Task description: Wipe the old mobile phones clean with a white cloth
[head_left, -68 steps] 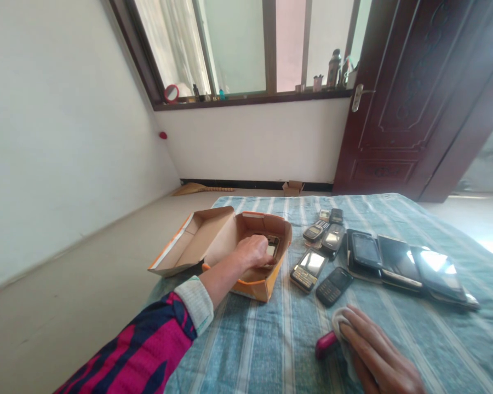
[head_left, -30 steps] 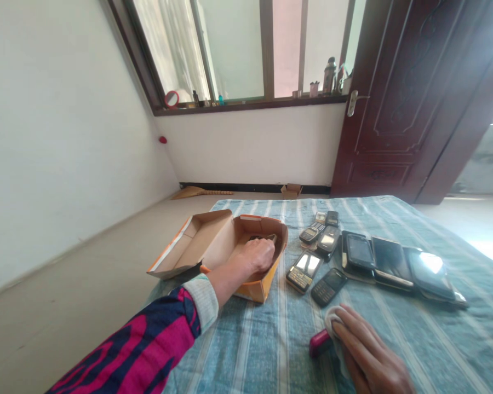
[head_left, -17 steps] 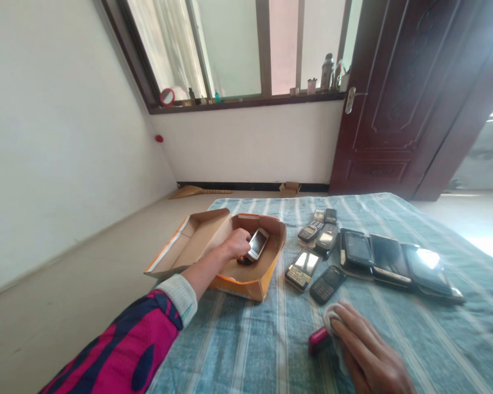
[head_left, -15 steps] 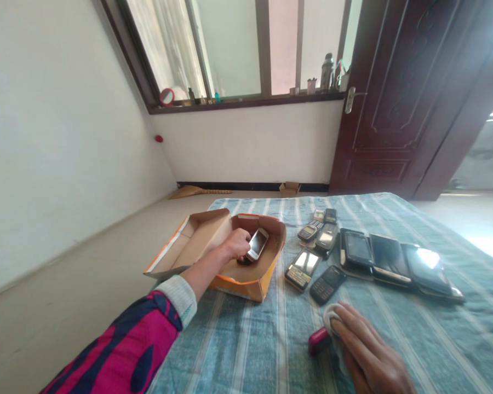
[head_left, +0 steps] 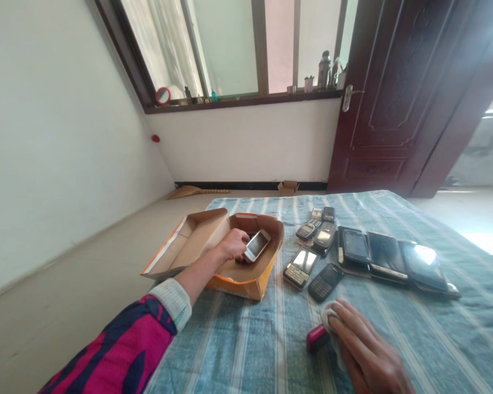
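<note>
My left hand (head_left: 232, 244) is inside an open orange cardboard box (head_left: 252, 283), closed round a small silver phone (head_left: 257, 245) whose screen faces up above the box floor. My right hand (head_left: 363, 353) lies flat near the front of the bed, fingers stretched out, pressing a white cloth (head_left: 327, 315) onto a pink phone (head_left: 316, 338). Only the pink phone's left end shows from under the cloth.
A blue striped bedcover (head_left: 394, 328) spreads under everything. Several keypad phones (head_left: 299, 267) and touchscreen phones (head_left: 384, 255) lie in a row right of the box. The box lid (head_left: 189, 243) is folded open to the left. A dark wooden door (head_left: 398, 93) stands behind.
My left hand, earlier pressed down in the box over a phone, has lifted the silver phone up with its screen showing. My right hand has stayed on the cloth.
</note>
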`<state>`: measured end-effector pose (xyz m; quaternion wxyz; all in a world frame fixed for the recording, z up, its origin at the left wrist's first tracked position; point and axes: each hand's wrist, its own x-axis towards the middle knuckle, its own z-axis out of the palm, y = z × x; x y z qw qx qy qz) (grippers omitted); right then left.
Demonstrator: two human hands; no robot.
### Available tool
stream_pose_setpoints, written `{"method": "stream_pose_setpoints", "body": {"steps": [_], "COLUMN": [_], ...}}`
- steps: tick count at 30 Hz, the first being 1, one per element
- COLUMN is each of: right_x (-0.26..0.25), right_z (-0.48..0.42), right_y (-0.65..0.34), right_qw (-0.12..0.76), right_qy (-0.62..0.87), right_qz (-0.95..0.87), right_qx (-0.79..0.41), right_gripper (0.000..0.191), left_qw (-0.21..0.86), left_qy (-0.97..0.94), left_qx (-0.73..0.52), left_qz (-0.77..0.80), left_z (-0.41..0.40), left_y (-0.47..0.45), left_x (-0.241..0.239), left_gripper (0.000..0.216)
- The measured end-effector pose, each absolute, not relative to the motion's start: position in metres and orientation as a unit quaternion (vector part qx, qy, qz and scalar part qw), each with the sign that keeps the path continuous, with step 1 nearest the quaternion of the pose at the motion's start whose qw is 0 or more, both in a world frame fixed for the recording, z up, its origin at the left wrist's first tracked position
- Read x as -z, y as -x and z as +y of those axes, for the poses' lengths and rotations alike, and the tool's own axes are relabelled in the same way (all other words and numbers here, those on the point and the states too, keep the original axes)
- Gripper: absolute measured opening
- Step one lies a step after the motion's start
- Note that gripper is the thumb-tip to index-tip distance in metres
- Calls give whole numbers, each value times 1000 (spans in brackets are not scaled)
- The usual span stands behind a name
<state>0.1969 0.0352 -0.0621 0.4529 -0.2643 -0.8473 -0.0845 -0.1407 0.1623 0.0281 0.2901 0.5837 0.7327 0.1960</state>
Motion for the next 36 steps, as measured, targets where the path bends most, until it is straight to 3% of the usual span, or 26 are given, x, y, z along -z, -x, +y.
{"method": "stream_pose_setpoints", "body": {"steps": [22,36], "right_x": [60,60], "right_z": [35,34], "right_y": [-197,-197], "right_qw": [446,443], "right_qy": [267,273], "right_qz": [-850,-850], "right_qx": [85,83], "right_gripper": [33,34], "left_qw": [413,344], "left_qy": [-549,-597], "left_qx": [-315,-245], "left_qz": [655,682], "left_z": [137,144], "left_y": [138,134], "left_x": [-54,-43], "left_gripper": [40,38]}}
